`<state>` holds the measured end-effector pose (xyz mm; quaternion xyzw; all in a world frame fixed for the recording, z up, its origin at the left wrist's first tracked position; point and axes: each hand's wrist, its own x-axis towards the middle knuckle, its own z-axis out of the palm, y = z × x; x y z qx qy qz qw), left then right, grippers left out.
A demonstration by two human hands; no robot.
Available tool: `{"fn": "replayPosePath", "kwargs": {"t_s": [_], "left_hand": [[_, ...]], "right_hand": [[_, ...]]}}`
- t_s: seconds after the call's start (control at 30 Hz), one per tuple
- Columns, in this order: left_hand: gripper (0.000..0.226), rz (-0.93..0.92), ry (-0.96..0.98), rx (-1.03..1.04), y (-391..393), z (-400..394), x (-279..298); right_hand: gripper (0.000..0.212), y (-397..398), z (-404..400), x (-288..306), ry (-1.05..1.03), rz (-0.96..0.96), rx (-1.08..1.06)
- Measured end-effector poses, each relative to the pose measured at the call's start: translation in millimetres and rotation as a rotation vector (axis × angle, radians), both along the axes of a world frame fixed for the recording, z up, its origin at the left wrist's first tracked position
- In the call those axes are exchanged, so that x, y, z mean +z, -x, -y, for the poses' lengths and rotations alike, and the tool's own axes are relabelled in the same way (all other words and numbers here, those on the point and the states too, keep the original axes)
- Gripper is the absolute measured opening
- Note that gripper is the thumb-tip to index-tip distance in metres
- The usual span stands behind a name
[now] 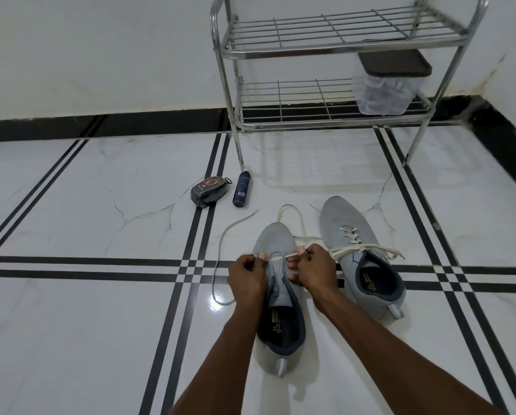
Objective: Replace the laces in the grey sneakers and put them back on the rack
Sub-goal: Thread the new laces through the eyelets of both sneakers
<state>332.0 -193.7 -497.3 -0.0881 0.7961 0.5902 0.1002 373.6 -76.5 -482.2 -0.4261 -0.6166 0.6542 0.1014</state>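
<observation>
Head view. Two grey sneakers on the floor, toes toward the rack (340, 46). Right sneaker (361, 256) is laced with a white lace and tied in a bow. Left sneaker (277, 292) is only begun: the new lace (276, 258) crosses the lowest eyelets as a single bar, upper eyelets bare.

Left hand (246, 278) pinches the lace at the left side of the bar; right hand (316, 272) pinches it at the right side. Both hands are curled onto the lace, close together, one on either side of the tongue. The left free end trails in a long loop over the floor to the left; the right end loops out past the toe, between the two shoes.

Judgement: step in hand is evening out the first bar on the second shoe. Next move calls for crossing the ends and feeding each tip up through the next eyelet pair, keeping both lengths equal; the long slack could snag or twist.

Surface and room: glossy white marble-look floor tiles (85, 339) with black stripe borders, white wall, black skirting. Metal two-shelf rack stands against the wall; a lidded clear plastic box (388, 85) sits on its lower shelf. A dark spray can (241, 189) and a packaged shoe sponge (210, 191) lie beside the rack's front left leg
</observation>
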Motion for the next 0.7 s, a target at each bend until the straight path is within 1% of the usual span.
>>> {"fn": "replayPosePath", "kwargs": {"t_s": [0.2, 0.5, 0.7], "left_hand": [[0.026, 0.004, 0.006, -0.004, 0.7, 1.3, -1.0], [0.029, -0.004, 0.035, -0.016, 1.1, 2.3, -0.6], [0.029, 0.014, 0.013, -0.008, 0.8, 2.0, 0.8]], "right_hand": [[0.017, 0.0, -1.9, 3.6, 0.024, -0.01, -0.003], [0.024, 4.7, -4.2, -1.4, 0.052, 0.008, -0.014], [0.02, 4.6, -7.6, -0.8, 0.056, 0.017, 0.02]]}}
